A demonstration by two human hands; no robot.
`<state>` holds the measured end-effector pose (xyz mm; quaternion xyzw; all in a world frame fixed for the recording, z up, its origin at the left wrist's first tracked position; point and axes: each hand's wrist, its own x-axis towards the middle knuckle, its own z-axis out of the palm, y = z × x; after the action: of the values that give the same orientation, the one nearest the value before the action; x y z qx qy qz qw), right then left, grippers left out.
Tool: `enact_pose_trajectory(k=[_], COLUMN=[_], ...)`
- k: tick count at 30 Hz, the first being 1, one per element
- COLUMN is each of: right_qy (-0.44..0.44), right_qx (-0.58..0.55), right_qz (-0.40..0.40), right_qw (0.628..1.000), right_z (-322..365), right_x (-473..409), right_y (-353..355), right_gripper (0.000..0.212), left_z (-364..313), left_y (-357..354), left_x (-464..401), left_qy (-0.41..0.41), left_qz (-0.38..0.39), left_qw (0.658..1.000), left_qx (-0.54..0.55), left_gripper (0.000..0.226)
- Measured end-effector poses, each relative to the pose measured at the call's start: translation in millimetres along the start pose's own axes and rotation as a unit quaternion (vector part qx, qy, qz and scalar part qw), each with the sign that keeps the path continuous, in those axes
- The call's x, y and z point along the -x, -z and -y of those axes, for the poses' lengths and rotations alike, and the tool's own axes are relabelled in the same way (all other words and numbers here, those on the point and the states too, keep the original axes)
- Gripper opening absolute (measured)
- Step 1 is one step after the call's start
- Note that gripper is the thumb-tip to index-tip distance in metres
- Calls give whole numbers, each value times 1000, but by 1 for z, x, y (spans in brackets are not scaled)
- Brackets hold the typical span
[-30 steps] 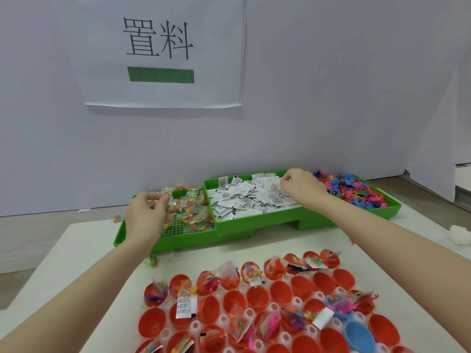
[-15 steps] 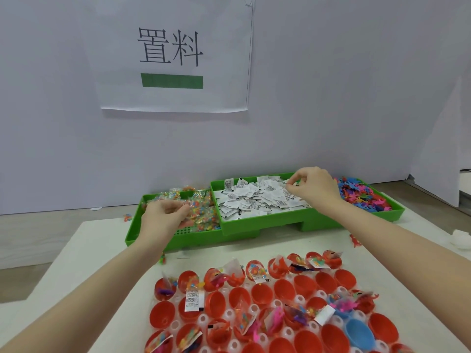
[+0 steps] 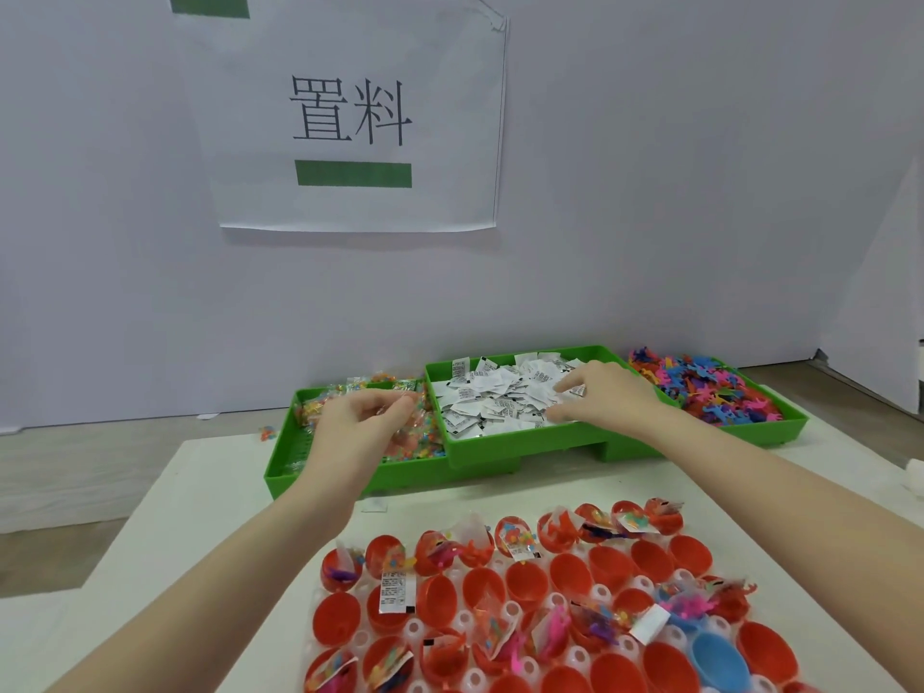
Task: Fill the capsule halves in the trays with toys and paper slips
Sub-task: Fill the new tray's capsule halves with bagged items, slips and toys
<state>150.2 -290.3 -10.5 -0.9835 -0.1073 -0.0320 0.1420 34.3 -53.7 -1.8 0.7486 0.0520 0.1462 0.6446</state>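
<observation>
A clear tray of red capsule halves [image 3: 530, 580] lies near me; several hold toys and paper slips, others are bare, and one is blue [image 3: 717, 660]. Behind it stand green bins. My left hand [image 3: 357, 427] reaches into the left bin [image 3: 285, 467] and pinches a small bagged toy [image 3: 400, 400] among the bags. My right hand [image 3: 607, 397] is over the middle bin [image 3: 500, 445], its fingertips pinching a paper slip [image 3: 575, 391] in the pile of white slips [image 3: 500, 400].
A third green bin [image 3: 750, 432] at the right holds loose coloured plastic figures [image 3: 700, 387]. A paper sign [image 3: 350, 112] hangs on the wall behind. A stray toy [image 3: 267, 433] lies left of the bins. A white object [image 3: 915, 472] sits at the table's right edge.
The view has tilted and shifted, so the bins now sit further right. My right hand dropped lower into the slips. My left hand stays among the bagged toys.
</observation>
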Motion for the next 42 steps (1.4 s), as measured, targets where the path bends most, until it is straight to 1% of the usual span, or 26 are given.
enact_pose_trajectory(k=[2,4,5,7,10,12,17,22,25,26,27,29,30,31,32,34,36,37,38,40,42], right_qy=[-5,2,8,11,9,3,-12,-32,-42,-47,-48,-40,-35,-31,-26,-15,-21,-36,-55,-80,-78], right_qx=[35,69,75,72,30,-15,-89,-207,-256,-241,-201,-81,-26,13,36,38,-41,-102,-162,-270,-391], right_qz=[-9,-48,-74,-126,-188,-192,-183,-227,-209,-195,-172,-114,-101,-106,-132,-210,-267,-274,-267,-228,-179], right_qw=[999,996,994,989,982,981,979,951,943,949,963,989,994,994,990,977,963,956,948,932,900], right_z=[8,13,14,12,8,7,9,14,19,20,21,23,24,23,22,19,17,17,18,21,30], right_x=[-3,-4,-2,0,2,3,5,2,4,5,6,10,11,12,14,17,18,18,19,18,26], right_y=[-4,-5,-6,-5,-1,1,5,6,10,12,14,16,16,15,15,13,15,17,20,25,32], right_gripper=[35,23,22,23,15,12,24,19,22,24,26,29,28,27,25,23,22,22,22,23,25], left_z=[-1,-1,-1,-2,-1,1,2,3,4,4,4,3,3,2,2,0,-2,-4,-6,-8,-10], left_y=[2,3,4,4,5,5,3,3,1,0,0,-1,-1,0,0,1,2,2,2,1,0], left_x=[2,4,5,6,7,9,13,14,16,17,18,20,21,22,23,26,28,30,32,36,43], left_qy=[-4,-13,-18,-21,-20,-26,-33,-21,-11,-8,-6,-5,-7,-8,-9,-9,-6,-4,-3,6,38], left_qz=[2,4,6,7,9,17,25,24,24,25,25,27,30,32,34,32,25,24,25,24,27], left_qw=[1000,1000,1000,1000,1000,1000,999,999,1000,1000,1000,1000,999,999,999,999,1000,1000,1000,999,996], left_qx=[-2,-7,-10,-5,2,-2,-5,1,-3,-3,-3,-7,-12,-15,-16,-13,-5,0,5,22,70], left_gripper=[12,15,16,16,12,12,17,14,12,11,10,10,11,12,12,13,12,10,8,3,12])
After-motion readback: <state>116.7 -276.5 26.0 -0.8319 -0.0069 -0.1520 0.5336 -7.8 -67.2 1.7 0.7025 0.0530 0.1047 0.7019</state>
